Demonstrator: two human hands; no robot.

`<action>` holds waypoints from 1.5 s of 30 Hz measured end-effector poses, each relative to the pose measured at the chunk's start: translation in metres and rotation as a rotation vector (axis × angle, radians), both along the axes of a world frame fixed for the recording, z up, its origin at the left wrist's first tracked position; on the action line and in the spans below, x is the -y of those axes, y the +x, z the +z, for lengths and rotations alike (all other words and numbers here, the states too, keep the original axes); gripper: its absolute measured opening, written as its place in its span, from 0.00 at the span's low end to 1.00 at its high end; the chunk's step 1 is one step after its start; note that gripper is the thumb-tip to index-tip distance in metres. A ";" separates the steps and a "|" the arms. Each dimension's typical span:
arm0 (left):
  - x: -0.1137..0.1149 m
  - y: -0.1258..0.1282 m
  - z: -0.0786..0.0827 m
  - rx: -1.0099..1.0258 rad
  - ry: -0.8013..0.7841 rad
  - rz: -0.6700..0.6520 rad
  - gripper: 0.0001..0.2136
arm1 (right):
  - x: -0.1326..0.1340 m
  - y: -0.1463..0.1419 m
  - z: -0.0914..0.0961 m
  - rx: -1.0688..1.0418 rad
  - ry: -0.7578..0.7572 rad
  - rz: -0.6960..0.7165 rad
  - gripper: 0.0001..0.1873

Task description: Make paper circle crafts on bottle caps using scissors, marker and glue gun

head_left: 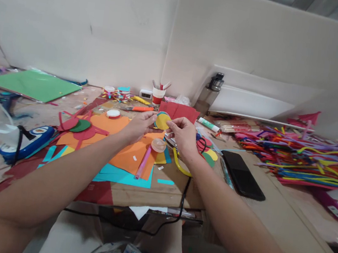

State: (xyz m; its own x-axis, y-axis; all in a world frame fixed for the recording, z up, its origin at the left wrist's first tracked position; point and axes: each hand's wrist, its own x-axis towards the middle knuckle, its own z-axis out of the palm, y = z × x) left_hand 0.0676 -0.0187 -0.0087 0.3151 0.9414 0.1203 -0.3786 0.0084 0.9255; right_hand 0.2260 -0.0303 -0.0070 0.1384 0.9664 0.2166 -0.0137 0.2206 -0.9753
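Note:
Both my hands meet above the table's middle, pinching a yellow paper circle (162,121) with a blue rim showing behind it. My left hand (140,126) grips its left edge with thumb and fingers. My right hand (183,135) is closed on its right edge. Below them lie orange paper sheets (128,154), a teal sheet (120,175), a pink straw (142,163) and a roll of clear tape (158,145). Scissors with yellow handles (179,165) rest under my right wrist.
A black phone (242,175) lies right of my right arm. A big heap of coloured pipe cleaners (300,157) fills the right side. A green sheet (29,83) lies far left, a blue glue gun (28,142) near left. A cup with pens (158,94) and a bottle (210,92) stand at the wall.

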 end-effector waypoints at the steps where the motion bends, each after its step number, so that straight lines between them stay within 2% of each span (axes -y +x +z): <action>1: 0.000 0.000 0.000 0.002 -0.006 0.002 0.07 | 0.000 0.000 0.000 -0.009 -0.001 -0.004 0.23; 10: 0.000 0.001 0.000 0.059 -0.031 -0.010 0.08 | -0.001 0.001 -0.002 -0.038 -0.044 0.014 0.23; 19: 0.002 0.005 -0.002 0.081 0.001 -0.026 0.08 | -0.001 -0.001 -0.005 0.073 0.014 -0.055 0.15; 25: 0.005 0.007 0.000 0.036 0.007 -0.013 0.08 | 0.001 0.001 -0.001 0.115 0.077 -0.052 0.20; 31: 0.007 0.007 -0.002 0.028 0.068 -0.086 0.14 | -0.001 0.001 -0.003 0.170 0.062 -0.023 0.16; 35: 0.007 0.008 -0.002 -0.071 0.114 -0.063 0.18 | -0.004 0.001 -0.007 0.158 0.067 -0.021 0.17; 41: 0.007 0.007 0.002 -0.069 0.031 -0.007 0.14 | -0.007 0.002 -0.013 0.155 0.105 0.033 0.15; 45: 0.008 0.008 0.002 -0.071 0.042 -0.026 0.12 | -0.008 0.002 -0.015 0.188 0.096 -0.004 0.12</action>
State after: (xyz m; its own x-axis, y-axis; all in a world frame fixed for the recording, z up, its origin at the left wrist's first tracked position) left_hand 0.0751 -0.0266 -0.0063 0.3482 0.9274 0.1363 -0.3120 -0.0224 0.9498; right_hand 0.2280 -0.0227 -0.0218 0.0909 0.9397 0.3297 0.1674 0.3119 -0.9352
